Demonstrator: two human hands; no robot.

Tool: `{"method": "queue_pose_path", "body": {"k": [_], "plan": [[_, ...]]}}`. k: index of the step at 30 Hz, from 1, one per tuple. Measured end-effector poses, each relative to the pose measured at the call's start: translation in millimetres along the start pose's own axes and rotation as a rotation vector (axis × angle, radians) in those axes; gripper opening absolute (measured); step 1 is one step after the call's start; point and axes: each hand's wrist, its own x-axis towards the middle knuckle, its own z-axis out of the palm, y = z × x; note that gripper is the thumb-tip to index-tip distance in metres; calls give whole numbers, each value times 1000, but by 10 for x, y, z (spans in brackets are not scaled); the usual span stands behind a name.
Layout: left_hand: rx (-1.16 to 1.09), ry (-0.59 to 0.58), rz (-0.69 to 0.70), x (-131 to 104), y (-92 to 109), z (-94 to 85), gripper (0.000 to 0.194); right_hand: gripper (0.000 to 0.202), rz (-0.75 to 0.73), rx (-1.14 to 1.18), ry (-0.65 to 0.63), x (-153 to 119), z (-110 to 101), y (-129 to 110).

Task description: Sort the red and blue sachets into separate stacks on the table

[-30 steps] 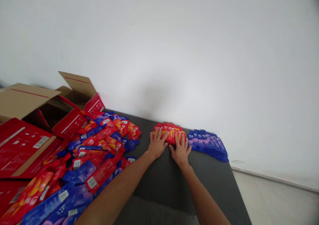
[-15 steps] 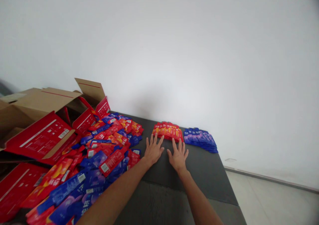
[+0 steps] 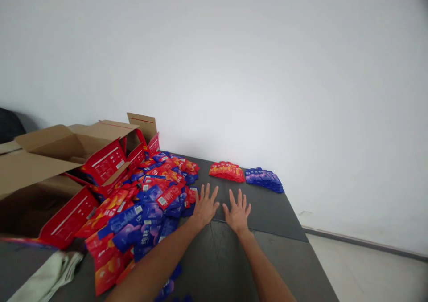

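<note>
- Loose packets (image 3: 152, 210) lie left of the red stack (image 3: 227, 172); a brushing left forearm (image 3: 163, 259) could scatter them.
- Left hand (image 3: 205, 207): empty, spread wide, short of the red stack.
- Right hand (image 3: 237, 213): likewise.
- Blue stack (image 3: 263, 179): just right of the red stack; a nudge might push it off the table (image 3: 267, 210).

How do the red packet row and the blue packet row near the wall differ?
Colour: the red row is red with orange artwork, while the blue row is blue with pale purple artwork. Place: the red row lies nearer the mixed heap, the blue row nearer the right edge of the table. Both are overlapping packets laid out near the wall.
</note>
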Motion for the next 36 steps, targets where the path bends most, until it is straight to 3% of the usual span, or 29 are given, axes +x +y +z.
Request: {"method": "queue_pose_path", "body": {"k": [10,21,30,36], "plan": [[0,66,85,-719,-87,65,70,65,-32,48,22,-739,147,-203],[-2,33,132,-1385,-217,99,64,65,-58,69,40,-1442,224,-293],[-35,17,191,-1931,-305,-191,46,64,-109,125,26,-1934,36,-400],[-58,-45,293,-2122,-337,-422,31,64,-120,169,41,-2078,-109,-438]]}}
